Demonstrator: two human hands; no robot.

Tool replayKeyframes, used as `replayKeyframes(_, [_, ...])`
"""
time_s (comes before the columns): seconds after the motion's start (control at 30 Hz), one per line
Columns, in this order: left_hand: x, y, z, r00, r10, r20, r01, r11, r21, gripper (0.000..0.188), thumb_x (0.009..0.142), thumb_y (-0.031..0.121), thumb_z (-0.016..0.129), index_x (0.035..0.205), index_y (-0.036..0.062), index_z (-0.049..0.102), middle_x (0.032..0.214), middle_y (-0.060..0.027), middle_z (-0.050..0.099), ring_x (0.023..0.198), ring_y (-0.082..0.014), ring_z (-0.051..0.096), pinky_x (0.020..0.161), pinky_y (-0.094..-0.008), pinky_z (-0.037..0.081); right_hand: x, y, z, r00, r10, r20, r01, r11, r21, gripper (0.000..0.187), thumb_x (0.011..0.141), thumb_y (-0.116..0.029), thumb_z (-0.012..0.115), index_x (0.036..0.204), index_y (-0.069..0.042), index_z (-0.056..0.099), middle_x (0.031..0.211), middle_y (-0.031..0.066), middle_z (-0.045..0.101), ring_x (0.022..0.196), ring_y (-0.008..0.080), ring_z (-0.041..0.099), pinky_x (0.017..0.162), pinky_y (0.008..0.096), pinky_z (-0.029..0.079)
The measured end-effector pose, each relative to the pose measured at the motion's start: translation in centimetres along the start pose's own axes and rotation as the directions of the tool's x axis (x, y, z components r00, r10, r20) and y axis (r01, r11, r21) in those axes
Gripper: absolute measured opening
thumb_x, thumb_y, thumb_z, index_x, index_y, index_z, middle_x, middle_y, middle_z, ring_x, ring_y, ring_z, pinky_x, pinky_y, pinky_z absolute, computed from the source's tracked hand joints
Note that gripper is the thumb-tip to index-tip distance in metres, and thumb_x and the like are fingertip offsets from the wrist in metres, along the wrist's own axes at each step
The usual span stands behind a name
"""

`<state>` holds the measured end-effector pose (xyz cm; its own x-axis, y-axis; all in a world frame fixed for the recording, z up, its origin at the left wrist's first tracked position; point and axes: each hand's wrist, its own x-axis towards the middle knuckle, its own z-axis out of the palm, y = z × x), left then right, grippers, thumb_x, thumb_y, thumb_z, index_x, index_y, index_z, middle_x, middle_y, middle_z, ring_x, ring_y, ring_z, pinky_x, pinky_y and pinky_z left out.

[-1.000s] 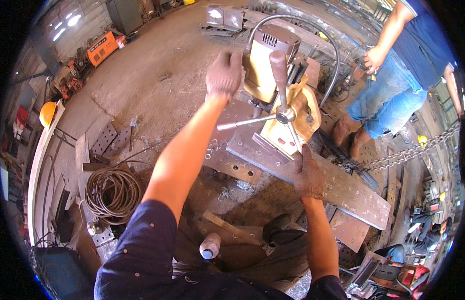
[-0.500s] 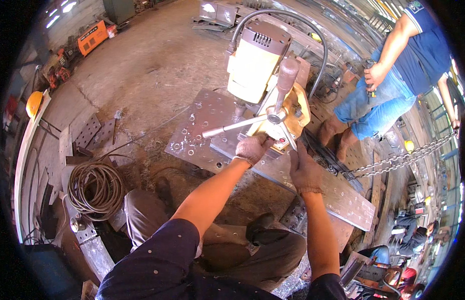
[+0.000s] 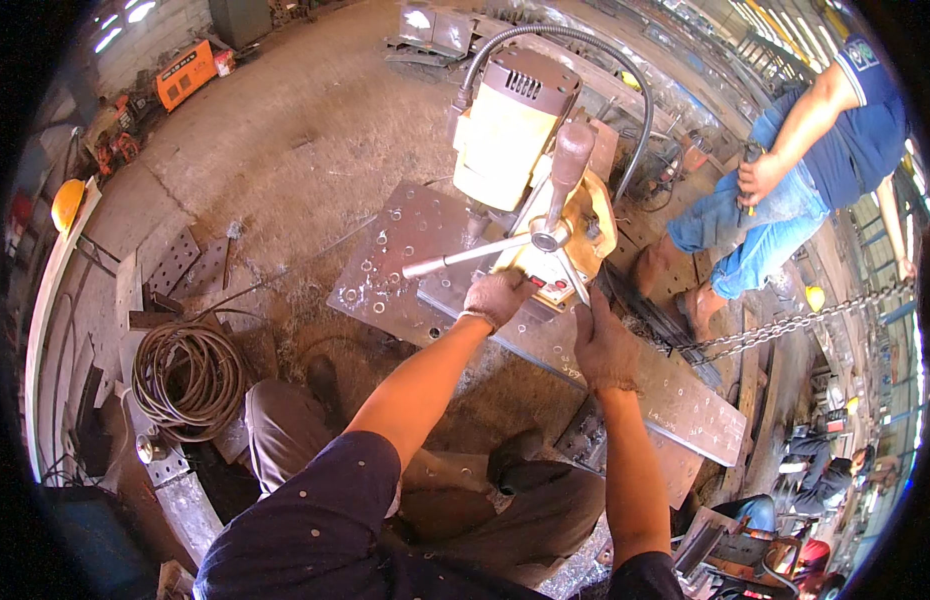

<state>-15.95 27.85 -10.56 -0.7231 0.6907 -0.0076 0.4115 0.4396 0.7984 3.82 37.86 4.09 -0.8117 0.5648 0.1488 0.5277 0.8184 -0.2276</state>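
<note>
A yellow and brown magnetic drill [image 3: 495, 135] stands on a drilled steel plate [image 3: 385, 250] before me. Its feed handle [image 3: 550, 238] has several arms round a metal hub. My right hand [image 3: 607, 348], in a brown knit glove, is closed round the end of the lowest arm. My left hand [image 3: 497, 300], gloved alike, is by the drill's front, its fingers reaching toward the small panel [image 3: 553, 290] with red marks. Those fingers look apart from any object, though their tips are partly hidden. A thick grey cable [image 3: 585, 35] arches over the motor.
A long steel plate [image 3: 695, 410] runs to the right beneath my right arm. At left lies a coiled hose [image 3: 190, 380]. A person in jeans [image 3: 785, 215] stands at right, holding a dark tool, near a taut chain [image 3: 805, 320]. A yellow helmet [image 3: 69, 205] sits far left.
My left hand has drawn back slightly from the panel, uncovering more of it. The right hand stays at the handle arm. The person at right has shifted rightward.
</note>
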Motion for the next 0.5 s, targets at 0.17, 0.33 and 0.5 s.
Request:
replayKeyframes(0.17, [0.1, -2.0, 0.1, 0.999, 0.007, 0.039, -0.003, 0.994, -0.107, 0.05, 0.105, 0.054, 0.069, 0.12, 0.008, 0.082, 0.097, -0.0153, 0.08, 0.079, -0.0271, 0.077, 0.075, -0.0429, 0.061, -0.3, 0.0, 0.2, 0.999, -0.03, -0.039, 0.03, 1.0, -0.002, 0.046, 0.113, -0.04, 0.059, 0.154, -0.019, 0.061, 0.109, 0.0266, 0.078, 0.095, 0.0499, 0.076, 0.081, 0.0602, 0.06])
replayKeyframes(0.33, [-4.7, 2.8, -3.9, 0.989, -0.134, -0.067, 0.081, 0.852, -0.517, 0.06, 0.108, 0.054, 0.064, 0.137, 0.0029, 0.073, 0.092, -0.0117, 0.077, 0.065, -0.0193, 0.07, 0.063, -0.0359, 0.058, -1.0, -1.8, -4.0, 1.0, -0.002, 0.025, 0.005, 0.991, -0.137, 0.042, 0.11, -0.034, 0.061, 0.148, -0.016, 0.062, 0.102, 0.0254, 0.079, 0.091, 0.0475, 0.077, 0.078, 0.0611, 0.06])
replayKeyframes(0.5, [-6.2, 11.7, -21.8, 0.813, -0.123, -0.569, -0.39, 0.611, -0.688, 0.069, 0.107, 0.052, 0.068, 0.142, -0.0073, 0.059, 0.113, -0.0194, 0.074, 0.066, -0.0174, 0.067, 0.061, -0.0345, 0.056, -0.8, -6.6, -8.5, 0.998, -0.021, 0.065, 0.038, 0.958, -0.283, 0.04, 0.109, -0.035, 0.062, 0.143, -0.013, 0.065, 0.092, 0.0237, 0.078, 0.087, 0.0456, 0.078, 0.075, 0.0594, 0.061])
